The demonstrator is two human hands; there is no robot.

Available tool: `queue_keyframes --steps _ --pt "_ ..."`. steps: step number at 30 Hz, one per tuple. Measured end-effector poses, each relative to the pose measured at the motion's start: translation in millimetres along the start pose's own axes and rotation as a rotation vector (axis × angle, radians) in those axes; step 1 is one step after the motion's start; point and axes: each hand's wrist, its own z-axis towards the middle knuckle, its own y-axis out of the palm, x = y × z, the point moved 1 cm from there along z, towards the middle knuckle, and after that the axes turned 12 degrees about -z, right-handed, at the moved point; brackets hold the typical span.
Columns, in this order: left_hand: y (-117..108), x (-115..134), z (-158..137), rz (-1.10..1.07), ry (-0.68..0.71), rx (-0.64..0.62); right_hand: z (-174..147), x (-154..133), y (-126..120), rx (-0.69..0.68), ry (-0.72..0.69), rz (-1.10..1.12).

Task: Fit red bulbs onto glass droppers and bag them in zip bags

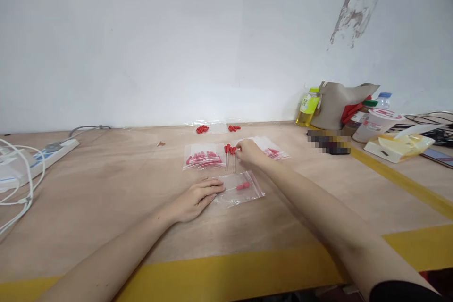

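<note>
My left hand (196,200) lies on the table with its fingers stretched out, fingertips resting on the left edge of a clear zip bag (230,197). Inside this bag is a red-headed piece (243,185) with a thin pale shaft. Beyond it stands a small row of red-capped metal pins (227,150) with thin legs. My right hand (250,152) is at the right end of that row, thumb and forefinger pinched on a red cap. A filled zip bag of red pieces (204,158) lies to the left; another zip bag (272,148) is partly behind my right hand.
Two small heaps of red caps (202,129) lie on clear plastic near the wall. On the left are a power strip (53,155) and white cables (30,184). A bottle (307,107), a grey bag (331,106), a cup (375,125) and a tissue pack (396,146) stand right.
</note>
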Motion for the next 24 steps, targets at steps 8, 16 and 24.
queue_keyframes --steps 8,16,24 --pt "0.6 3.6 -0.3 -0.011 0.02 0.018 39.8 -4.8 16.7 -0.1 0.177 0.059" --pt "-0.1 3.9 0.9 -0.032 0.02 0.014 19.7 19.9 6.3 0.061 0.239 0.409" --pt "-0.4 4.1 1.5 -0.022 0.004 0.015 -64.7 76.3 -2.2 0.444 0.354 1.013"
